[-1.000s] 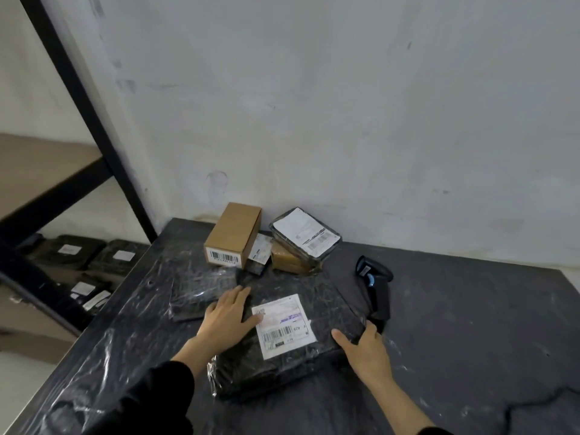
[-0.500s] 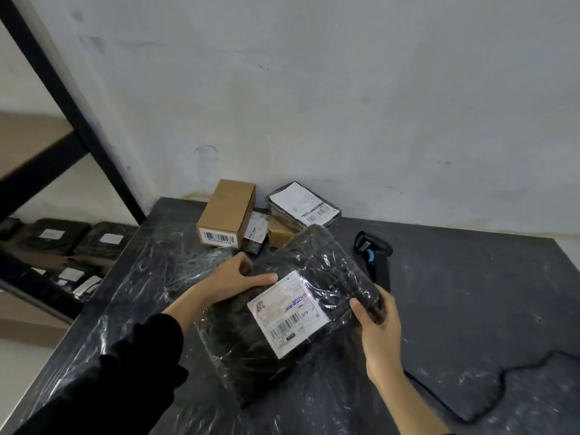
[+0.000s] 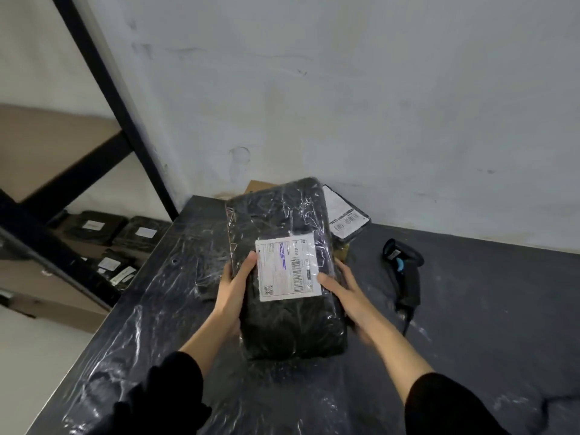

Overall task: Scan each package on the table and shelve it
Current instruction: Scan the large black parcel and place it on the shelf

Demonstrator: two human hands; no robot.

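Both hands clamp a black plastic-wrapped package (image 3: 288,271) above the worktop (image 3: 470,309): left hand (image 3: 233,287) on its left edge, right hand (image 3: 343,288) on its right, white label (image 3: 287,266) facing up. The barcode scanner (image 3: 403,271) lies apart, rightward, bare worktop around it.

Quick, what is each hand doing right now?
Left hand: gripping the left side of the black package.
Right hand: gripping its right side.
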